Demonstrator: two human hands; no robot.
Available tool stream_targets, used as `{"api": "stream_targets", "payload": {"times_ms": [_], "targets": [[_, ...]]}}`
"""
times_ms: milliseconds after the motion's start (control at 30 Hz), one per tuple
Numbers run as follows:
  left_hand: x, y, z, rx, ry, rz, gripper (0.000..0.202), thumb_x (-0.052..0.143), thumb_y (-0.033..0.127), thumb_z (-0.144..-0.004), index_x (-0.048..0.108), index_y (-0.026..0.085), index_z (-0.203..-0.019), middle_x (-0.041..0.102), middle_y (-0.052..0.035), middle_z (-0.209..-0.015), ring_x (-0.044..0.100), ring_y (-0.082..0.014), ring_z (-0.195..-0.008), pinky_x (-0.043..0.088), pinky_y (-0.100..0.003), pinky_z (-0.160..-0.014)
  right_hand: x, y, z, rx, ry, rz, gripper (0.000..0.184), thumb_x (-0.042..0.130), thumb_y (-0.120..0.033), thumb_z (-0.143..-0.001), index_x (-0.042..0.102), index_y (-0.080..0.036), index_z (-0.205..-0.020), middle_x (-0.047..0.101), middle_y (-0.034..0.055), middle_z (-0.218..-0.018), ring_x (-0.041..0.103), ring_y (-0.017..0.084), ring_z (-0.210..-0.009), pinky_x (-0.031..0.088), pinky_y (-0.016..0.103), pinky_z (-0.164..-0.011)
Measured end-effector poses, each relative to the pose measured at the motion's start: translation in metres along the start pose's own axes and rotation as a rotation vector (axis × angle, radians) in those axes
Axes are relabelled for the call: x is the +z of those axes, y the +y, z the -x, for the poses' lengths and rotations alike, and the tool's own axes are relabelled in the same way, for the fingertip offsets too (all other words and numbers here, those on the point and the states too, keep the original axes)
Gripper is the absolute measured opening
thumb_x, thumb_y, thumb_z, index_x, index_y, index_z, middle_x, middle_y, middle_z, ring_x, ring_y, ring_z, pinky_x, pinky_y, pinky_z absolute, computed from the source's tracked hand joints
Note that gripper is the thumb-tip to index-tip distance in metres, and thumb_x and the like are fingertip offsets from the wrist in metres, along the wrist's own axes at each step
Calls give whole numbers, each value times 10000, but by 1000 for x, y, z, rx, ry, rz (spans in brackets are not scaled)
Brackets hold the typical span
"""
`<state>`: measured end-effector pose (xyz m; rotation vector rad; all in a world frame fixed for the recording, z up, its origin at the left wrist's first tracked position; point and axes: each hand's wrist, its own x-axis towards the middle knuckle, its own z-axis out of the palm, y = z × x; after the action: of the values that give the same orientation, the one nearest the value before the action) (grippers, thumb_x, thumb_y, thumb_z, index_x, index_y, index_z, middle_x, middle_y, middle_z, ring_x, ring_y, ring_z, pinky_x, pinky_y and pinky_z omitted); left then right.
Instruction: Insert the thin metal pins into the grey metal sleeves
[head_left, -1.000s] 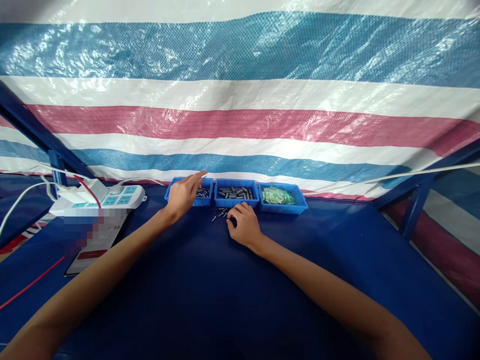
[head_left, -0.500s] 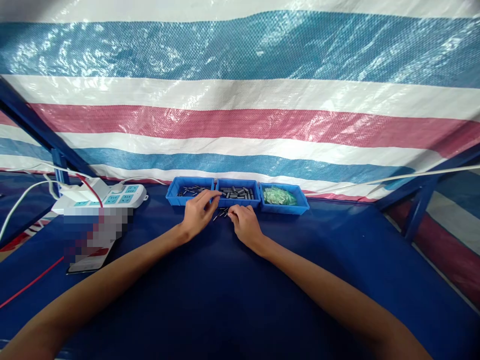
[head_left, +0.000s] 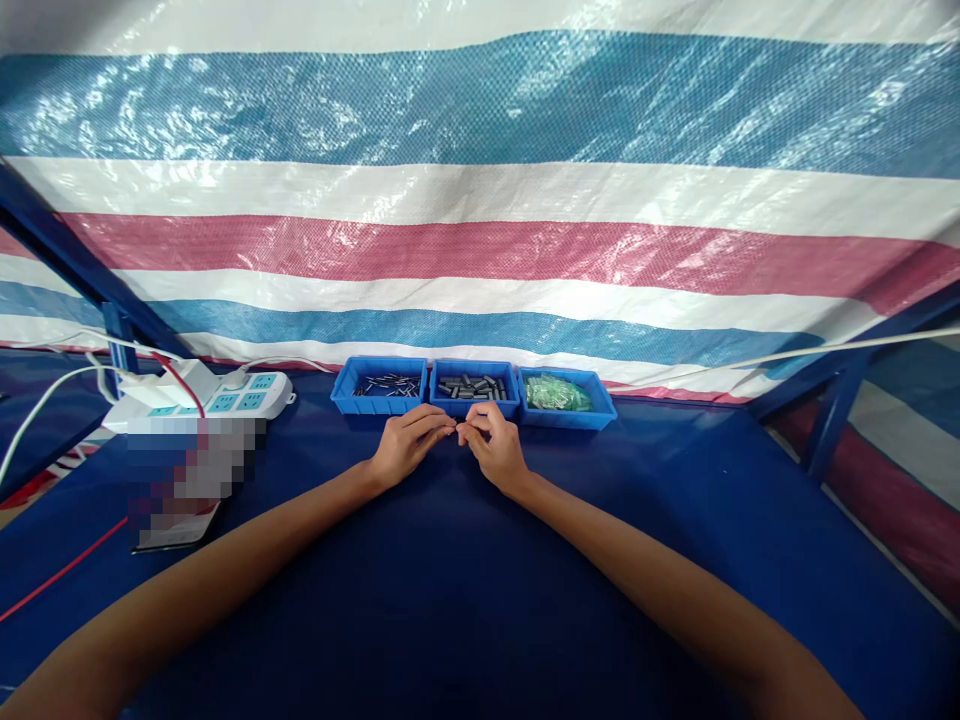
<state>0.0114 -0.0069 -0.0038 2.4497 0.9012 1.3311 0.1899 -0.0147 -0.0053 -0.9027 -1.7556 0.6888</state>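
Observation:
My left hand (head_left: 405, 446) and my right hand (head_left: 498, 452) meet fingertip to fingertip just in front of the middle blue bin (head_left: 474, 408). Both are closed in a pinch; whatever lies between the fingers is too small to make out. Short dark grey cylinders (head_left: 469, 386) fill the floor of that bin. In the left blue bin (head_left: 379, 405) are thin metal pins (head_left: 394, 382), loosely scattered. The right blue bin (head_left: 574, 417) contains a green-tinted clear plastic bag (head_left: 559, 393) of small pale pieces.
A white power strip (head_left: 259, 395) with plugs and cables stands at the back left. Near it lies a phone-like flat device (head_left: 176, 530), partly blurred out. Behind the blue tabletop (head_left: 465, 600) hangs a striped plastic sheet (head_left: 480, 245). Blue frame posts (head_left: 832, 415) flank the table.
My left hand has come away from the bins, down and right to my right hand. My right hand has shifted slightly. The thin dark pieces seen on the table between them no longer show.

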Motion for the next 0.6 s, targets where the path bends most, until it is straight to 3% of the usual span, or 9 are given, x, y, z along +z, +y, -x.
{"api": "stream_targets", "payload": {"times_ms": [167, 300, 467, 600], "targets": [[0, 2, -2, -108, 18, -72, 151, 454, 236, -926, 587, 167, -907, 611, -37, -851, 577, -117, -780, 455, -217, -713, 1, 1, 0, 21, 5, -22, 231, 564, -369, -858, 509, -199, -1005, 651, -7, -697, 556, 112, -489, 435, 227, -503], [-1, 4, -4, -200, 61, -126, 213, 403, 275, -945, 552, 161, -843, 569, -13, -781, 533, -105, -702, 419, -211, -664, 1, -1, 0, -18, 44, 52, 157, 560, -322, -864, 608, -180, -907, 641, 14, -724, 573, 111, -524, 443, 234, -545], [-2, 4, -3, -211, 31, -117, 274, 415, 295, -940, 542, 157, -739, 507, 17, -644, 475, -86, -579, 381, -201, -585, 0, -5, -1, -35, 73, 61, 165, 506, -273, -895, 624, -178, -828, 621, 6, -676, 567, 109, -528, 444, 230, -552], [-3, 6, -2, -198, 28, -98, 196, 449, 293, -929, 595, 165, -900, 605, -9, -795, 522, -83, -624, 411, -195, -624, -1, -4, -1, -30, 109, 16, 165, 484, -264, -905, 618, -175, -868, 638, 12, -708, 557, 99, -497, 451, 224, -525]]}}
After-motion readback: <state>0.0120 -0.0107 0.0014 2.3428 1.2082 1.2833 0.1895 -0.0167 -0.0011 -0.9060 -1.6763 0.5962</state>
